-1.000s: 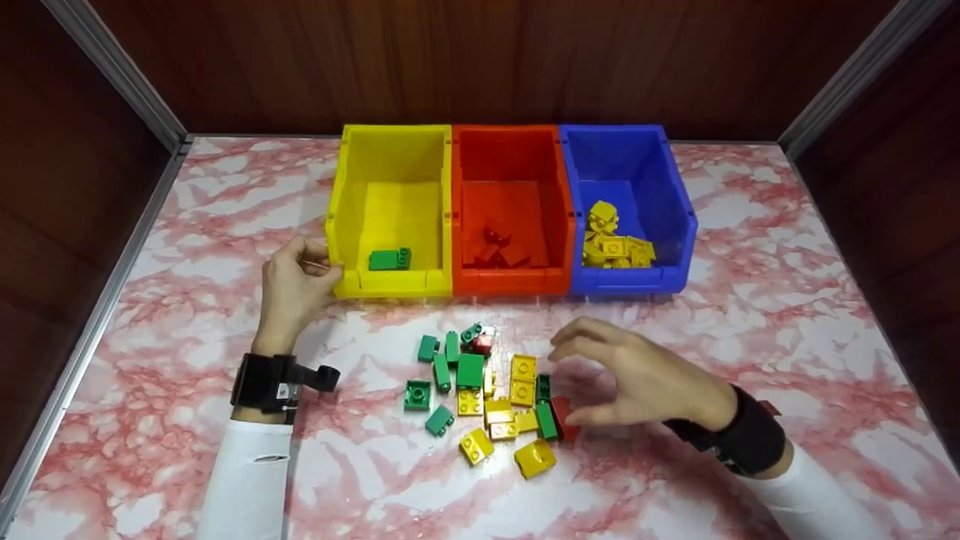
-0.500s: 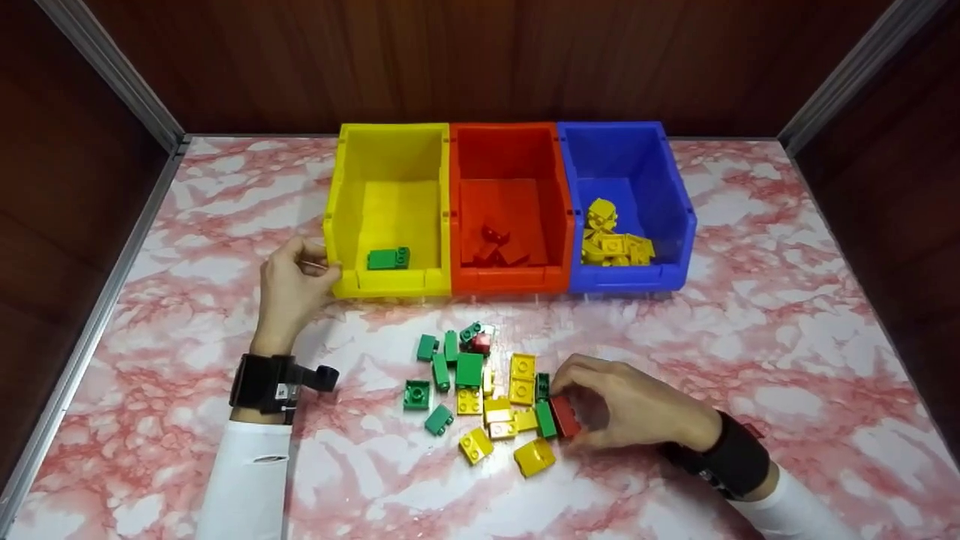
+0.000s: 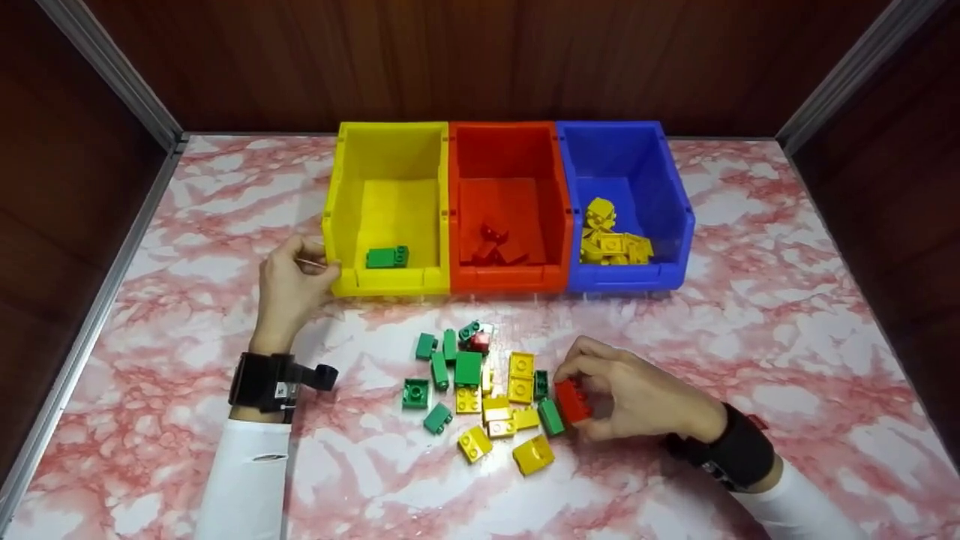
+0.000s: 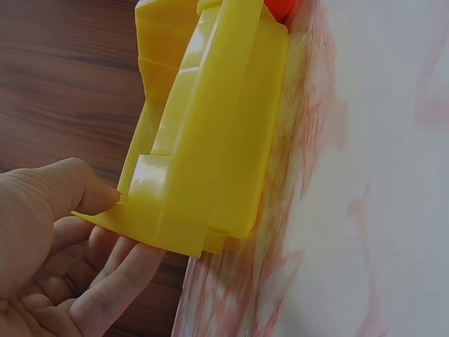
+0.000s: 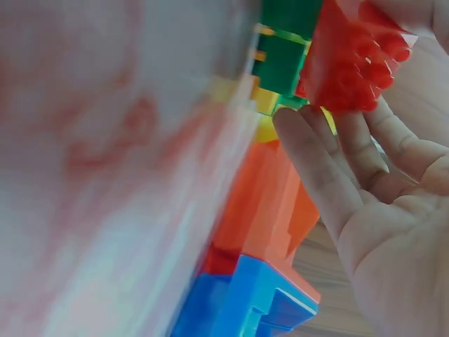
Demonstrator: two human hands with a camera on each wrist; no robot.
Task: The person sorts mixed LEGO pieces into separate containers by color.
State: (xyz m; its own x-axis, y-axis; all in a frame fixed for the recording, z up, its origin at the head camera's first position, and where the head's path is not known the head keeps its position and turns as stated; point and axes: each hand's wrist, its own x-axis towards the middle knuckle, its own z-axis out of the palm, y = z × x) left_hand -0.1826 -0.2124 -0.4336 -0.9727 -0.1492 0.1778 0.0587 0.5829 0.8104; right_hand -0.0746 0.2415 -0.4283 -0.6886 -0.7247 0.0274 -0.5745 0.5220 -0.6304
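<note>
With thumb and fingertips on either side of the rim, my left hand (image 3: 292,296) pinches the front left edge of the yellow bin (image 3: 390,282); the left wrist view shows the thumb on one face and the fingers on the other. A red toy building brick (image 3: 572,402) is held between the thumb and fingers of my right hand (image 3: 641,390), at the right of the loose pile. Its studs (image 5: 379,74) face the palm in the right wrist view. Just left of it lies a green brick (image 3: 550,416), and a dark green one (image 3: 541,385) sits behind that.
A red bin (image 3: 510,280) with red bricks and a blue bin (image 3: 628,280) with yellow bricks adjoin the yellow bin, which has green brick pieces (image 3: 386,258). Loose yellow bricks (image 3: 474,444) and green bricks (image 3: 469,368) lie before them. Dark wooden walls (image 3: 480,60) enclose the table.
My right hand has come down onto the red brick, gripped it and drawn it slightly away from the green brick, which has turned a little. My left hand keeps its place on the yellow bin.
</note>
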